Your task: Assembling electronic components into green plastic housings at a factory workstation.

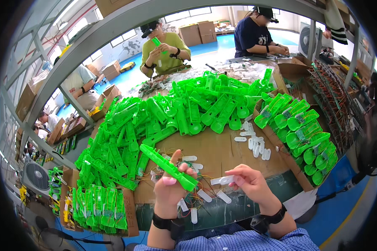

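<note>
My left hand (pixel 171 188) is closed around a long green plastic housing (pixel 165 166), which it holds tilted above the table, its upper end pointing away to the left. Between the thumb and fingers of my right hand (pixel 248 184) is a small white plastic piece (pixel 223 180), held just right of the housing's lower end. The two parts are apart. Below and around my hands lie several white oval pieces (pixel 204 195), with thin red and yellow wires (pixel 205 178) among them, partly hidden by my left hand.
A large heap of green housings (pixel 155 113) covers the table's far and left parts. Loose white pieces (pixel 255 144) lie to the right. Cardboard boxes of wired green housings stand at the right (pixel 308 184) and lower left (pixel 132 213). Co-workers (pixel 165 54) sit across the table.
</note>
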Demonstrator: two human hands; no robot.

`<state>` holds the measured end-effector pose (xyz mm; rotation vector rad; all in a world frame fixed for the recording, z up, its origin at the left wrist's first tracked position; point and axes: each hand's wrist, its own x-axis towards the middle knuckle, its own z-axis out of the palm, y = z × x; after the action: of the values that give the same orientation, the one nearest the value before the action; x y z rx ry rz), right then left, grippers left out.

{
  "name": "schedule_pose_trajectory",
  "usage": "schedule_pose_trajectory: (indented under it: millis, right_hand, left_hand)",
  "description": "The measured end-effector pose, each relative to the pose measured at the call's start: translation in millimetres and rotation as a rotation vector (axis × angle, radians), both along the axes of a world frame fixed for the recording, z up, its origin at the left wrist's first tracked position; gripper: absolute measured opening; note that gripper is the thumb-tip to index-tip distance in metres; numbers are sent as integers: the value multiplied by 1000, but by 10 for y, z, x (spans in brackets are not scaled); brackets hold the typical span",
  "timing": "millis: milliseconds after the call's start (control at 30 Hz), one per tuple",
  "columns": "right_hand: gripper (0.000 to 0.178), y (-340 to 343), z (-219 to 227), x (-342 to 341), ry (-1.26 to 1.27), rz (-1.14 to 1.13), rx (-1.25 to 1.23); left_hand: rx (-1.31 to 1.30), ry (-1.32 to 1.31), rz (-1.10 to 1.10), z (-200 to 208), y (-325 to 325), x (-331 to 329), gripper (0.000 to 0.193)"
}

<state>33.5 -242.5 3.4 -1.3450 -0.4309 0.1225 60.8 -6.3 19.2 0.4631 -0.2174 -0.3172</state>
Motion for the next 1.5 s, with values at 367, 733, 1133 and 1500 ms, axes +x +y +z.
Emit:
schedule_pose_trajectory:
  millis: [367, 733, 1133, 1500]
  right_hand:
    - [25, 472, 196, -331, 125, 99, 271]
    - [16, 855, 123, -382, 34, -151, 16]
    - [18, 979, 85, -197, -167, -32, -137]
    - [27, 1218, -554, 1001, -317, -170, -816]
  left_hand:
    - [196, 1, 35, -207, -211, -587, 91]
    - [396, 168, 244, -270, -265, -671, 56]
    - [279, 194, 270, -372, -40, -677, 67]
    - [301, 24, 453, -697, 581, -860, 50]
